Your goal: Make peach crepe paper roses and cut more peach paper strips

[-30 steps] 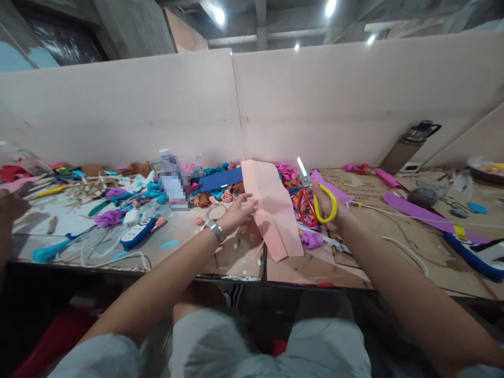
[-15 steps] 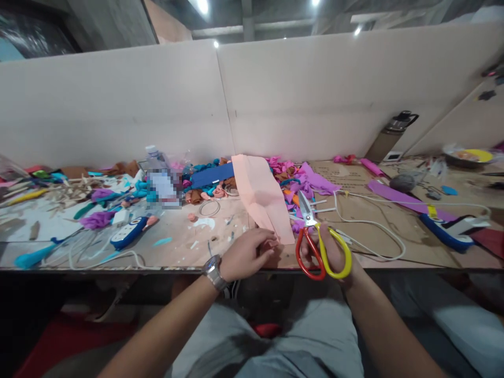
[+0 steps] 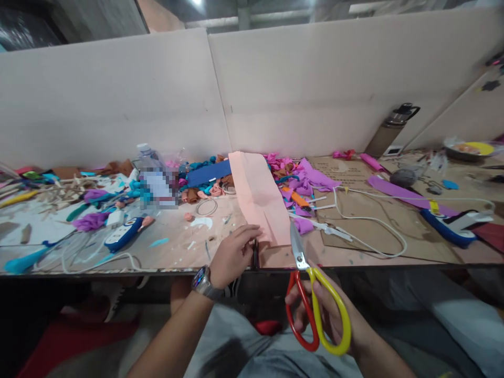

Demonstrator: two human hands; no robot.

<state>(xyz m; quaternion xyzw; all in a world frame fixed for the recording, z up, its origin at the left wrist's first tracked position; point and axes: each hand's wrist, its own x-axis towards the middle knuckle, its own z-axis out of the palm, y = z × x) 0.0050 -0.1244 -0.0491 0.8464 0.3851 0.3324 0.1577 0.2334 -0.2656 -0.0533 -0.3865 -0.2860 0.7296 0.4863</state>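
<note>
A strip of peach crepe paper [image 3: 258, 191] lies lengthwise across the table, its near end by the front edge. My left hand [image 3: 232, 257], with a watch on the wrist, has its fingers closed at the near left corner of this paper; the thumb's grip is partly hidden. My right hand [image 3: 331, 304] holds scissors [image 3: 301, 260] with one red and one yellow handle, below the table edge. Their blades point up and away, close together, with the tip beside the paper's near right corner.
Behind the strip lie purple crepe scraps [image 3: 315, 176] and a blue strip [image 3: 208, 173]. Glue guns [image 3: 125, 233] with white cords rest left and right. A plastic bottle [image 3: 147, 157] and a flask [image 3: 391, 131] stand near the partition [image 3: 295, 89]. Cardboard [image 3: 378, 220] covers the right side.
My right hand has drawn the scissors down and toward me, below the table edge. My left hand has shifted left along the paper's near end. The view has tilted slightly.
</note>
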